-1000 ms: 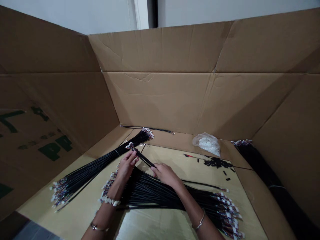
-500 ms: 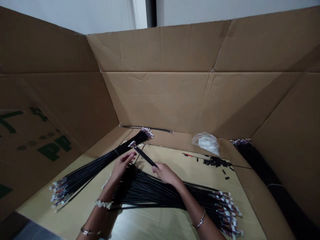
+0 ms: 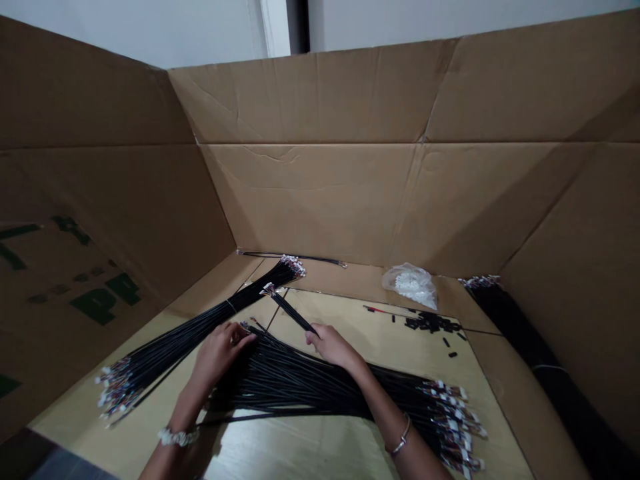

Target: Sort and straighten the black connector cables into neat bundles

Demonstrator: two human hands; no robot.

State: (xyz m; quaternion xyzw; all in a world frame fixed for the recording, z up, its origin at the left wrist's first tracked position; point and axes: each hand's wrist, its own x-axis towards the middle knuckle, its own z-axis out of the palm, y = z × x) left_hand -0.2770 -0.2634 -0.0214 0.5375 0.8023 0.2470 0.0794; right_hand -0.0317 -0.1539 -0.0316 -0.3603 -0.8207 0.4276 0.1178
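Note:
My right hand (image 3: pixel 331 345) is closed around a small bunch of black cables (image 3: pixel 293 311), whose white connectors and coloured wire ends point up and to the left. Below it lies a wide pile of black cables (image 3: pixel 305 380) on the table, with white plugs fanned out at its right end. At the pile's left end, my left hand (image 3: pixel 220 350) has its thumb and fingers drawn together on a cable end; the fingertips are partly hidden. Left of both hands lies a tied bundle of black cables (image 3: pixel 200 330), with connectors at both ends.
Cardboard walls (image 3: pixel 310 200) stand at the back and sides. Near the back are a plastic bag of white parts (image 3: pixel 411 285), scattered short black pieces (image 3: pixel 433 323) and a few loose cables (image 3: pixel 295 256). Another tied black bundle (image 3: pixel 530 353) lies along the right wall.
My left hand has moved down and left, away from the held bunch's connectors, to the left end of the pile. My right hand keeps its hold, almost still.

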